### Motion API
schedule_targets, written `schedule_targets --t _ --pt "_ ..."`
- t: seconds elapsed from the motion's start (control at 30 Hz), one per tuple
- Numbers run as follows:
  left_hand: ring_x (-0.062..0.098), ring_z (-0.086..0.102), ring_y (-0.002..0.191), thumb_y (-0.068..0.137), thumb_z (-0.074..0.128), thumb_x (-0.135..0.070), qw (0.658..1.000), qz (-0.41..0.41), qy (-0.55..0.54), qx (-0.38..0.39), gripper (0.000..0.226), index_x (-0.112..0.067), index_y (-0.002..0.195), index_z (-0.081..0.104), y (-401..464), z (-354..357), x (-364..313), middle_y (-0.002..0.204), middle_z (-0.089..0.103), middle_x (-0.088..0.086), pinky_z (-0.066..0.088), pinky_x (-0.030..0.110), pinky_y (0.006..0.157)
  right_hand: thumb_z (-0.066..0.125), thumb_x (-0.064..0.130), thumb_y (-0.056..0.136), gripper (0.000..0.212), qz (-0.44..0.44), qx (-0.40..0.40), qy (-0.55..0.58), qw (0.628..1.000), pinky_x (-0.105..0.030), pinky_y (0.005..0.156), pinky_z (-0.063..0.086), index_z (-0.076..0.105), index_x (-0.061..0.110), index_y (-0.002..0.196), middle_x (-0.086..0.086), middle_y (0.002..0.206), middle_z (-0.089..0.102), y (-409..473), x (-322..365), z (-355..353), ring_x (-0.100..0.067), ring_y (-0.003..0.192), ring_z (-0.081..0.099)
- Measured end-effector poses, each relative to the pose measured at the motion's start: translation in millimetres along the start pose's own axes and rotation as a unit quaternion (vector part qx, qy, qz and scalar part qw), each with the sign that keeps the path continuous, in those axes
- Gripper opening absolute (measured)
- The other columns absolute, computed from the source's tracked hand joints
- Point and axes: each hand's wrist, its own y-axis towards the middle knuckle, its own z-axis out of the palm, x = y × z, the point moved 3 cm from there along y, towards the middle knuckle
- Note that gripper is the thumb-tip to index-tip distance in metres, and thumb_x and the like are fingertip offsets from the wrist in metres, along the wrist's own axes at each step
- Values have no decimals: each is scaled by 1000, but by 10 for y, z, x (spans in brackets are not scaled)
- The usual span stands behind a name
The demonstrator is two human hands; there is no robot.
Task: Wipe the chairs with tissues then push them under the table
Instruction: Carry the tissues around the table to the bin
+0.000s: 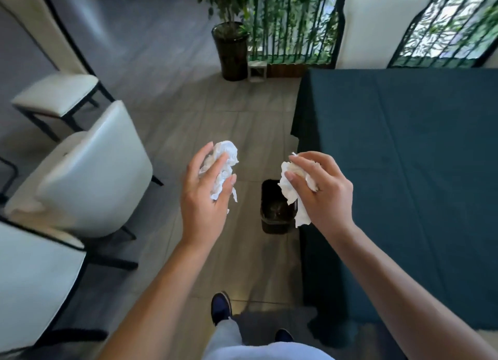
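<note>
While we look down from the head camera, our left hand [206, 195] is held out at about eleven o'clock from the middle of the view, its fingers [198, 157] curled round a crumpled white tissue [223, 168] and its thumb pressed across it. Our right hand [322, 189] is at about one o'clock, and its fingers [299, 158] and thumb pinch a second tissue [292, 195], which hangs loose below the grip. The two hands are apart, with bare floor [175, 117] between them.

Below the right hand, at the middle of the view, a small dark bin [272, 219] stands on the floor just beside the corner of the table [404, 171], and the hanging end of the second tissue overlaps it in our view. The table, draped to the floor in a dark green cloth, fills the three o'clock side.

At nine o'clock a white tub chair [91, 176] stands well apart from the table. A white chair with a black frame [54, 95] stands at ten o'clock, and another chair back [37, 287] sits at eight o'clock. At one o'clock a tall white chair back [377, 28] rises behind the far edge of the table. A dark planter [233, 52] with a leafy plant stands at twelve o'clock, beside a green slatted screen [291, 30].

At six o'clock we see our dark shoes [221, 305] and light trousers.
</note>
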Motion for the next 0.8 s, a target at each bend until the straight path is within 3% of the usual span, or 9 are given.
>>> schedule_targets --t 0.2,0.33,0.53,0.8 --pt "20 50 140 99 66 -20 996 44 -68 30 33 -12 131 69 852 122 461 153 49 6 48 45 110 73 34 95 24 21 -74 -38 996 -39 80 60 79 20 115 7 122 68 479 42 371 -6 106 68" --pt "20 51 139 98 69 -17 993 68 -89 47 34 -11 131 69 1433 144 668 153 49 5 45 33 113 76 28 95 22 39 -137 -66 988 -39 82 60 79 19 115 7 122 69 796 40 531 -7 107 69" --pt "20 51 138 98 69 -17 984 83 -130 94 33 -12 130 70 2011 562 933 153 48 2 45 31 112 75 30 95 22 79 -175 -99 976 -38 86 59 79 19 114 8 122 69 1171 -158 691 -7 109 68" --pt "13 54 130 97 71 -16 978 59 -138 143 36 -16 133 69 2627 1445 982 154 48 -4 42 17 108 73 35 96 22 100 -204 -119 966 -22 82 55 79 20 112 9 119 69 1902 -877 697 -3 106 67"
